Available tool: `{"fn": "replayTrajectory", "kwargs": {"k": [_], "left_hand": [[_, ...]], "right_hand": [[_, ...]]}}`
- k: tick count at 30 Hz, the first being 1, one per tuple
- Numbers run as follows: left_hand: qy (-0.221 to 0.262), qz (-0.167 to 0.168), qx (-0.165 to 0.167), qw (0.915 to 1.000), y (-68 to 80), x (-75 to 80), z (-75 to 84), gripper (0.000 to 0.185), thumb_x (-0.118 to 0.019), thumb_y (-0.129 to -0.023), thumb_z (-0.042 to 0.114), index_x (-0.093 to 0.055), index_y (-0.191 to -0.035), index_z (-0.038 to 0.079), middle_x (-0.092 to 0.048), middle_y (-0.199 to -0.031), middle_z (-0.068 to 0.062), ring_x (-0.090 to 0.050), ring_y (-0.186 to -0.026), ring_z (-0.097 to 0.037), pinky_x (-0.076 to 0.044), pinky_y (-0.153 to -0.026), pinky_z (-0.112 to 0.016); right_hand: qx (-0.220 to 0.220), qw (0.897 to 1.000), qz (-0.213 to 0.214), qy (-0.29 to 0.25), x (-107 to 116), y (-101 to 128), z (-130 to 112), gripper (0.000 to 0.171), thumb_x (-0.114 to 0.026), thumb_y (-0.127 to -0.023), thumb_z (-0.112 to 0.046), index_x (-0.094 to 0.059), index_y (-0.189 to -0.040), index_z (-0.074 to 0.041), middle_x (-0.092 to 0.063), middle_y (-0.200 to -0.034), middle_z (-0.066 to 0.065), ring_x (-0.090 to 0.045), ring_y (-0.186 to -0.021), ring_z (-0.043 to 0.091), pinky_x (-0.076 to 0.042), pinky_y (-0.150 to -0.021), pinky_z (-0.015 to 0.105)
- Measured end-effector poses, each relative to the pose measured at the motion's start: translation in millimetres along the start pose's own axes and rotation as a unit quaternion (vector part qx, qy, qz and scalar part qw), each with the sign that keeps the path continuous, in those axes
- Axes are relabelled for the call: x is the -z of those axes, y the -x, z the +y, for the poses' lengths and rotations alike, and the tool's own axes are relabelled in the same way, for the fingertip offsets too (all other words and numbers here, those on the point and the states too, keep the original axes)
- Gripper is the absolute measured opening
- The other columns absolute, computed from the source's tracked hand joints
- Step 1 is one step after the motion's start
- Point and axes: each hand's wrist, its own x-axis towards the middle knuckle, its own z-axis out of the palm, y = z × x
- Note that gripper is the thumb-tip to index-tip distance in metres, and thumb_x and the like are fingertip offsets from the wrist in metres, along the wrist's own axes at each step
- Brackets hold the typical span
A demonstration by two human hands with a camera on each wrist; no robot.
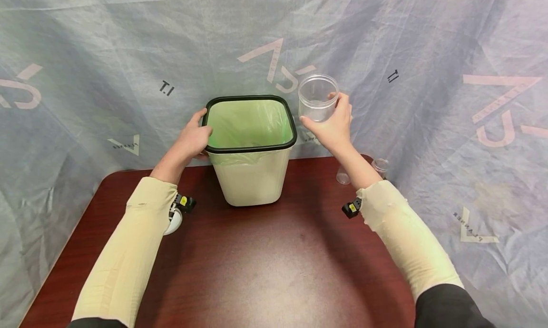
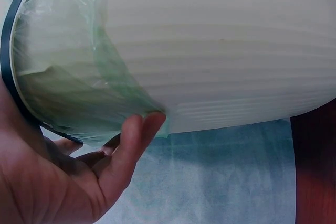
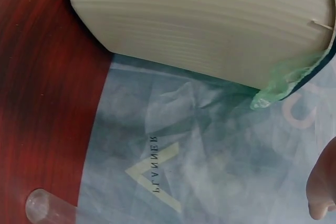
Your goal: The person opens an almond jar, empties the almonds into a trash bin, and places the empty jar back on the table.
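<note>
A cream waste bin [image 1: 250, 175] with a black rim and a green liner [image 1: 248, 123] stands at the far side of the dark red table [image 1: 265, 266]. My left hand [image 1: 194, 136] holds the bin's left side, thumb on the rim. In the left wrist view that hand [image 2: 105, 171] lies against the bin wall [image 2: 226, 51] under the liner's overhang [image 2: 68, 93]. My right hand [image 1: 331, 121] grips a clear plastic jar [image 1: 318, 97], mouth up, in the air just right of the bin's rim. The jar looks empty. The right wrist view shows the bin [image 3: 210, 19] and one fingertip [image 3: 321, 190].
Two small clear containers [image 1: 342, 176] [image 1: 380, 165] stand on the table's far right edge; one small clear container [image 3: 44, 205] shows in the right wrist view. A grey-blue printed sheet [image 1: 428, 56] hangs behind and around the table.
</note>
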Motion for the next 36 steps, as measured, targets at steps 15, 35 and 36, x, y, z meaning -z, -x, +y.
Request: {"fn": "replayTrajectory", "kwargs": {"k": [15,35,36], "left_hand": [[0.006,-0.002,-0.001,1.0,-0.6,0.7,0.5,0.069,-0.035,-0.096,0.018,-0.008,-0.157,0.033,-0.041,-0.131,-0.021,-0.052,-0.054,-0.023,-0.053,-0.054,-0.04],[0.018,-0.008,0.001,0.9998,1.7,3.3,-0.4,0.069,-0.035,-0.096,0.017,-0.007,-0.157,0.035,-0.045,-0.124,-0.023,-0.047,-0.05,-0.019,-0.052,-0.054,-0.04],[0.018,-0.008,0.001,0.9998,1.7,3.7,-0.6,0.069,-0.035,-0.096,0.017,-0.007,-0.157,0.035,-0.045,-0.124,-0.023,-0.047,-0.05,-0.019,-0.052,-0.054,-0.04]], "right_hand": [[-0.025,1.0,0.002,0.017,-12.0,15.1,26.5,0.086,-0.088,-0.062,-0.041,-0.043,-0.126,-0.005,-0.048,-0.122,0.01,-0.043,-0.118,0.024,-0.03,-0.1,0.041],[-0.076,0.995,-0.017,0.056,-25.9,32.4,53.4,0.087,-0.087,-0.063,-0.04,-0.042,-0.128,-0.004,-0.048,-0.124,0.013,-0.042,-0.121,0.03,-0.031,-0.1,0.046],[-0.079,0.995,-0.017,0.055,-26.9,33.5,55.1,0.088,-0.087,-0.063,-0.039,-0.042,-0.129,-0.003,-0.048,-0.124,0.013,-0.042,-0.121,0.03,-0.031,-0.1,0.047]]}}
